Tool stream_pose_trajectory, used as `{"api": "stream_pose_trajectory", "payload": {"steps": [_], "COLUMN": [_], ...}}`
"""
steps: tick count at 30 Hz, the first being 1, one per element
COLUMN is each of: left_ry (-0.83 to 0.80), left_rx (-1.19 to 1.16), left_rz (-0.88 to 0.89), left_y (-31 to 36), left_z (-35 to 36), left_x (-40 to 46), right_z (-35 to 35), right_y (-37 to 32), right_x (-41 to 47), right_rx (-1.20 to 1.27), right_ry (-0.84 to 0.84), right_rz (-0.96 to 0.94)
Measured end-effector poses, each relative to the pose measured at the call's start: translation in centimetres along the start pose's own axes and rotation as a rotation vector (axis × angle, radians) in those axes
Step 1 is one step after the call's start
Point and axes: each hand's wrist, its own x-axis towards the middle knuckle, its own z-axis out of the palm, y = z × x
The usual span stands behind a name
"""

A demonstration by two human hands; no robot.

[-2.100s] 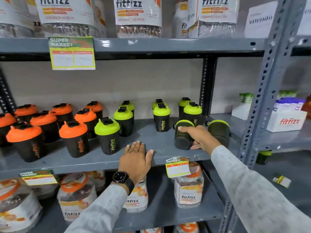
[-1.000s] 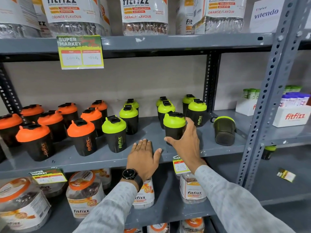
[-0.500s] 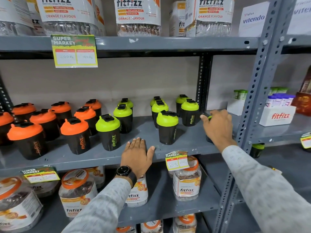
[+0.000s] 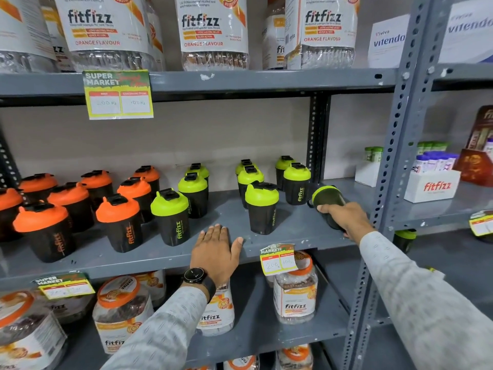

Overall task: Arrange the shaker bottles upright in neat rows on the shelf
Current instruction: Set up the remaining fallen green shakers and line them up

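You face a grey metal rack [image 4: 389, 161] against a pale wall. On its middle shelf [image 4: 229, 252] stand eight orange-lidded bottles [image 4: 118, 222] to the left and eight green-lidded bottles [image 4: 262, 209] in the centre, all upright in loose rows. Big tubs [image 4: 213, 30] of drink tablets line the shelf above; jars [image 4: 296, 292] sit below. Your left hand [image 4: 216, 253] lies flat and released on the shelf's front edge. Your right hand [image 4: 344, 218] grasps a ninth green-lidded bottle [image 4: 326, 200], tilted on its side at the shelf's right end.
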Motion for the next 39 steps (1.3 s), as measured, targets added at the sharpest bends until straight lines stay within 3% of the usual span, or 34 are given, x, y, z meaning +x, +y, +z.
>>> {"api": "stream_pose_trajectory", "payload": {"steps": [5, 8, 10, 14, 17, 25, 34, 39], "left_ry": [0.007, 0.01, 0.021, 0.02, 0.015, 0.037, 0.075, 0.106], "left_rx": [0.011, 0.014, 0.006, 0.002, 0.009, -0.011, -0.046, -0.054], "left_rz": [-0.004, -0.004, -0.007, -0.004, -0.001, 0.0, 0.01, 0.008], "left_y": [0.1, 0.0, 0.0, 0.0, 0.1, 0.0, 0.0, -0.1], "left_z": [0.1, 0.1, 0.2, 0.1, -0.2, 0.0, 0.2, 0.5], "left_x": [0.0, 0.0, 0.0, -0.1, -0.1, -0.2, -0.2, -0.2], "right_z": [0.4, 0.5, 0.8, 2.4, 3.4, 5.2, 5.4, 4.8], "right_y": [-0.9, -2.1, -2.6, -2.3, -1.2, 0.4, 1.1, 4.2], "right_x": [-0.5, -1.0, -1.2, -1.1, -1.4, -2.2, -3.0, -7.6], "right_rx": [0.309, 0.582, 0.632, 0.544, 0.348, 0.023, -0.01, 0.091], "right_ry": [0.017, -0.128, -0.172, -0.075, -0.017, 0.012, 0.029, 0.154], "right_rz": [0.015, 0.039, 0.025, -0.119, -0.215, -0.289, -0.314, -0.428]}}
